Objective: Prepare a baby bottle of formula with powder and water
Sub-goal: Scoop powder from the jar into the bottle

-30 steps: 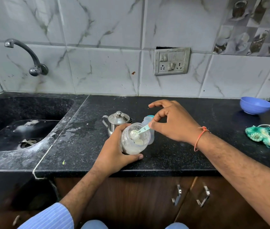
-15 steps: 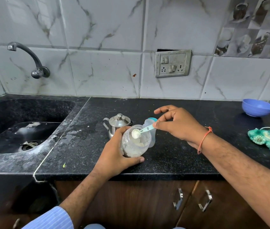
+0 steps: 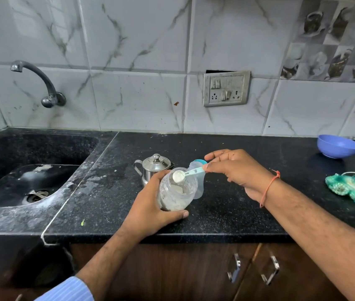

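Fingers (image 3: 212, 168) of the right hand (image 3: 237, 170) pinch the scoop (image 3: 186, 173), its powder-filled bowl at the tilted powder jar (image 3: 177, 192) mouth. Left hand (image 3: 150, 209) grips the jar above the countertop (image 3: 237, 213). Baby bottle (image 3: 198, 181) stands upright just behind the jar.

Blue bowl (image 3: 338, 146); green mesh bundle (image 3: 346, 186); wall tap (image 3: 42, 83); sink (image 3: 9, 170)
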A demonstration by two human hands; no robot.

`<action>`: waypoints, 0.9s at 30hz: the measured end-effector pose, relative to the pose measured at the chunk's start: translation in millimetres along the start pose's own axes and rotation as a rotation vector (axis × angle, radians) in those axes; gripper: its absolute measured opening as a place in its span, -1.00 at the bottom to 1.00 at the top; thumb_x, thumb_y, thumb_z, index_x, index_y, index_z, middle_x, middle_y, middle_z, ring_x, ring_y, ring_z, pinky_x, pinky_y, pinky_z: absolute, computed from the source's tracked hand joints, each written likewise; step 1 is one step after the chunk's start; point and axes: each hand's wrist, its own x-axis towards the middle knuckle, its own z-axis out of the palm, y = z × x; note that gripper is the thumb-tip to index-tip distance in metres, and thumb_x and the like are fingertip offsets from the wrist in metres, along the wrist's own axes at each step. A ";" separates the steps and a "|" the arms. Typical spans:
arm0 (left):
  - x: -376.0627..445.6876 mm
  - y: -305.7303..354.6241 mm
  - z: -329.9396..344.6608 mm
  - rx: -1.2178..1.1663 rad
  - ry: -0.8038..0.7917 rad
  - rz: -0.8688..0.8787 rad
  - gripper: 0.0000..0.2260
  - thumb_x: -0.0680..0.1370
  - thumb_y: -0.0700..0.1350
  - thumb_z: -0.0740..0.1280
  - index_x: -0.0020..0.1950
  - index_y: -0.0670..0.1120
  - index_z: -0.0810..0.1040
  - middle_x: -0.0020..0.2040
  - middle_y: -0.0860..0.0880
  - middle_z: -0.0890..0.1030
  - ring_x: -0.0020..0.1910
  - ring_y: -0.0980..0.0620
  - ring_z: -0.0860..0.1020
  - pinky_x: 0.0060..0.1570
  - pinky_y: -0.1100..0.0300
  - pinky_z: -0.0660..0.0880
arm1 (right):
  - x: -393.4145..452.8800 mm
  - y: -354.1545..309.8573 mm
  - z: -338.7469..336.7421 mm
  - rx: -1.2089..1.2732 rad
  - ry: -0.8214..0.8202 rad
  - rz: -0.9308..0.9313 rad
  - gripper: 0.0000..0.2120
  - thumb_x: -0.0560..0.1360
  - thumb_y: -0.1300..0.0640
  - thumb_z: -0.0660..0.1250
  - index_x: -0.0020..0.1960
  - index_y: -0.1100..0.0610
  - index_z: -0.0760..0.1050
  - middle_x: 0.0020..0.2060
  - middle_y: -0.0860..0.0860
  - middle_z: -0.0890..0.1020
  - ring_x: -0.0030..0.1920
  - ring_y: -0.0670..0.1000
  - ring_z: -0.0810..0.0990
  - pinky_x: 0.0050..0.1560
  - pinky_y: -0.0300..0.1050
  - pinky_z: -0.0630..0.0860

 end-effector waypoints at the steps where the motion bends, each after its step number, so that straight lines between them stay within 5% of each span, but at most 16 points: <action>1: 0.7 -0.4 0.0 -0.002 -0.006 -0.001 -0.01 0.26 0.10 0.81 0.60 0.21 0.39 0.41 0.36 0.59 0.43 0.33 0.54 0.44 0.26 0.46 | -0.6 0.1 -0.6 0.013 -0.003 0.023 -0.87 0.51 0.19 0.55 0.01 0.24 0.77 0.14 -0.13 0.70 0.00 -0.14 0.60 -0.25 -0.34 0.40; 5: 3.0 -3.1 -1.4 -0.022 -0.013 -0.018 -0.01 0.28 0.07 0.81 0.61 0.21 0.40 0.42 0.36 0.60 0.44 0.35 0.53 0.50 0.19 0.47 | -0.7 0.1 -1.7 0.041 0.016 0.092 -0.91 0.48 0.10 0.56 -0.03 0.08 0.78 0.08 -0.15 0.76 0.05 -0.06 0.55 -0.15 -0.08 0.38; 10: 7.8 -6.5 -2.0 -0.050 -0.047 -0.056 0.00 0.30 0.09 0.79 0.64 0.18 0.36 0.46 0.31 0.59 0.48 0.32 0.52 0.58 0.08 0.44 | 0.6 0.4 -2.4 0.143 0.065 0.169 -0.89 0.47 0.11 0.57 0.00 0.05 0.79 0.08 0.07 0.76 0.01 -0.05 0.52 -0.10 -0.04 0.40; 14: 11.3 -8.3 -2.8 -0.047 -0.049 -0.080 -0.03 0.34 -0.01 0.79 0.62 0.16 0.34 0.46 0.27 0.59 0.48 0.31 0.52 0.60 0.09 0.43 | 1.7 -1.7 -3.9 0.211 0.094 0.201 -0.89 0.46 0.07 0.57 -0.05 0.07 0.80 -0.06 0.00 0.68 -0.03 -0.03 0.50 -0.11 0.00 0.39; 18: 15.4 -5.4 -6.8 -0.015 -0.039 -0.119 0.01 0.24 0.23 0.77 0.59 0.17 0.38 0.42 0.27 0.62 0.45 0.25 0.56 0.56 -0.04 0.48 | 2.9 -2.4 -9.8 0.257 0.126 0.209 -0.92 0.46 0.07 0.58 -0.15 0.08 0.80 -0.14 -0.03 0.66 -0.08 -0.02 0.48 -0.20 -0.04 0.38; 27: 12.0 -4.6 -7.5 0.138 0.068 -0.105 -0.12 0.17 0.40 0.71 0.44 0.19 0.58 0.34 0.24 0.58 0.41 0.15 0.54 0.48 -0.09 0.51 | 0.9 4.7 -24.4 0.287 0.167 0.207 -0.84 0.46 0.03 0.59 -0.13 0.13 0.79 -0.08 -0.01 0.64 -0.01 -0.01 0.51 -0.20 -0.04 0.41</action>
